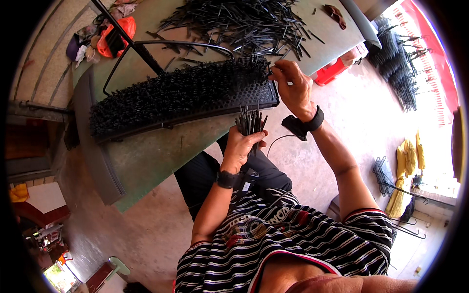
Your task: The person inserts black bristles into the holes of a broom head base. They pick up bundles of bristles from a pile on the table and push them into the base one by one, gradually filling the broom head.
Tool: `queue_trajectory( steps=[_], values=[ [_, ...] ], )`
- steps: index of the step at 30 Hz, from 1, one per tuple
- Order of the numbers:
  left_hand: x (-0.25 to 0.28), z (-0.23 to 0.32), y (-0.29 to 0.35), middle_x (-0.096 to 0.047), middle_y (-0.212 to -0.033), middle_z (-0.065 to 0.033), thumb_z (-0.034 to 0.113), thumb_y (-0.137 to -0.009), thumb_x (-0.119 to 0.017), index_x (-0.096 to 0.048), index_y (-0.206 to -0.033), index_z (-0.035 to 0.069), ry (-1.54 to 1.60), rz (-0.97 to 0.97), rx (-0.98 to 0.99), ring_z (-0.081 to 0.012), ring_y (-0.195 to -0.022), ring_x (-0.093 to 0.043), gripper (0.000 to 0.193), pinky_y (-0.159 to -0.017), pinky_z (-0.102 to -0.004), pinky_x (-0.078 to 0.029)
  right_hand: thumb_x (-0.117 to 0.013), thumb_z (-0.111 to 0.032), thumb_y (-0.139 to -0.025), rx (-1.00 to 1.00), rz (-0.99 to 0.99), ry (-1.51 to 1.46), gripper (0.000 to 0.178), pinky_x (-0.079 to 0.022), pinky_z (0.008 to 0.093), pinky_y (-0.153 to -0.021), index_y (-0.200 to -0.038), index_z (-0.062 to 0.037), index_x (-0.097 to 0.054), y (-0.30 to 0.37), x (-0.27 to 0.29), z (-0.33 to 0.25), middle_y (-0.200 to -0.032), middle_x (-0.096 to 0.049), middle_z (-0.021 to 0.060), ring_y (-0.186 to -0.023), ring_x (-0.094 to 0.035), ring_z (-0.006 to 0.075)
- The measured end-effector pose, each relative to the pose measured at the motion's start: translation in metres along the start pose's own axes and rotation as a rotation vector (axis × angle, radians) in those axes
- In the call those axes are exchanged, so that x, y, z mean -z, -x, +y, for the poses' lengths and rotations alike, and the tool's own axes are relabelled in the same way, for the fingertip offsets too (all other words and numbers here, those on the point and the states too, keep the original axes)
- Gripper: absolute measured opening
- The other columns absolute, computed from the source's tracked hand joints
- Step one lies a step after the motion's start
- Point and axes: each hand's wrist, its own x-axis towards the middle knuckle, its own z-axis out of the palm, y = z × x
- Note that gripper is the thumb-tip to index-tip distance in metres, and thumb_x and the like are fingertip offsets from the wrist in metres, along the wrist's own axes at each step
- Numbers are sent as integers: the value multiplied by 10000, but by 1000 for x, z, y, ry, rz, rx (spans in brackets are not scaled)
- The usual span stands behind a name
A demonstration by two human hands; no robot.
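- While the striped shirt is filling the lower edge, the left hand is clamping a bundle of thin black strips, fingers and thumb wrapping around its lower part.
- The strips are sticking up out of that grip, their tips overlapping the near edge of a perforated black board; whether they are touching it, I cannot tell.
- The right hand is bending in at the board's right end, its thumb and index finger curling close together beside the bristles; whether they are pinching a strip, I cannot tell.
- Dense black bristles are covering most of the board, leftward from the right hand, while bare holes are showing along its near right part.
- Under the board, a greenish table is stretching away.
- Beyond the board, a loose pile of black strips is spreading across the tabletop.
- Farther off, an orange-red bag is lying to the left, and stacked black racks are standing to the right.
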Motion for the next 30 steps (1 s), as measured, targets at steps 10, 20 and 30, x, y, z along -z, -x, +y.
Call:
queue_trajectory(
  steps=[10, 20, 30],
  values=[
    [5, 3, -1, -653, -749, -102, -1, -737, -661, -619, -891, -36, -21, -25, -37, -159, -549, -606, 163, -485, -256, -468, -580, 43, -807, 124, -78, 105, 109, -490, 303, -530, -900, 9, -536, -1, -11, 21, -763, -595, 136, -622, -642, 238],
    [3, 4, -1, -635, -692, -69, 3, -725, -679, -632, -817, -33, 1, -1, -70, -148, -521, -606, 109, -460, -242, -466, -592, -14, -815, 284, -371, 369, 86, -497, 333, -586, -898, -1, -575, 1, -7, 35, -835, -601, 135, -692, -636, 283],
    [-6, 6, -3, -657, -790, -115, -28, -737, -662, -598, -966, -33, -29, -84, -17, -168, -573, -614, 238, -496, -264, -481, -653, -147, -821, -319, -642, -155, 161, -419, 227, -523, -889, -2, -660, 9, 11, 11, -754, -667, 42, -593, -523, 49]
  ],
)
